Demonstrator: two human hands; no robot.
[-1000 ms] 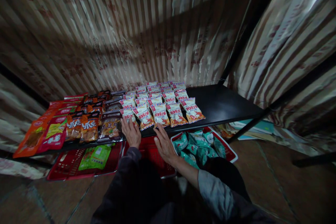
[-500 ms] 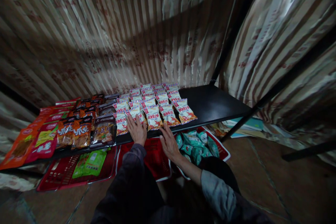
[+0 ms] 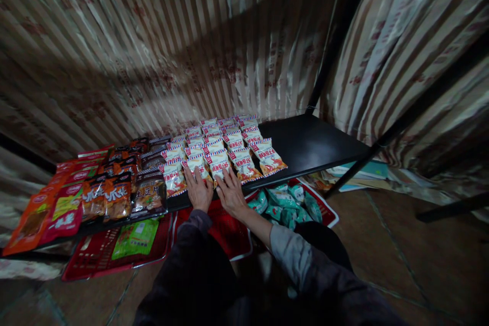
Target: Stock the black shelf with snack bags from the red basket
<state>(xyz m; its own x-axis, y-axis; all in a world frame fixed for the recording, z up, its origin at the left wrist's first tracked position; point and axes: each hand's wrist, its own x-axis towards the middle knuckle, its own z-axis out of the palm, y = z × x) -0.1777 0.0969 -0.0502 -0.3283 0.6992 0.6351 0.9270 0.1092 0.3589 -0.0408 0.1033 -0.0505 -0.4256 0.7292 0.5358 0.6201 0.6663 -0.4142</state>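
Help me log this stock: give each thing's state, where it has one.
Left hand, open, over a front white packet
Right hand, open, over the next packet rightward
White packets, in rows on the black shelf
Brown packets, lined up beside the white ones
Black-and-orange packets, beside the brown ones
Pink packets, left of those
Green packet, lying in left red basket
Teal packets, heaped in right red basket

Orange pouches [image 3: 29, 219], red pouches [image 3: 64, 216], black-and-orange packets [image 3: 117, 199], dark brown packets [image 3: 148, 194] and white snack bags [image 3: 245, 165] are carried, left to right, on a black shelf [image 3: 319, 140].
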